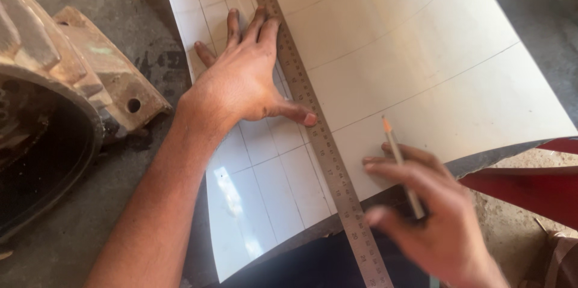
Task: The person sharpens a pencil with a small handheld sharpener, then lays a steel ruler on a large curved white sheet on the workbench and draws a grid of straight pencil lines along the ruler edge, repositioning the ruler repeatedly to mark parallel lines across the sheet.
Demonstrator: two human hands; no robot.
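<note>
marking out the sheet along the rule.

our left hand (244, 80) lies spread flat, pressing the long steel ruler (313, 125) onto the white, faintly gridded metal sheet (433, 53); our right hand (430, 222) pinches a slim wooden pencil (400, 164), tip up, just right of the rule. we judge a line is in hand: next calls for point to edge. concrete floor (72, 240), rusty cast housing (66, 83) left, red panel (530, 188) right.

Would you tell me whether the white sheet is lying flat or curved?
Curved. The white sheet bows over and its near edge arcs downward, while the steel ruler runs straight across it under the left hand.
</note>
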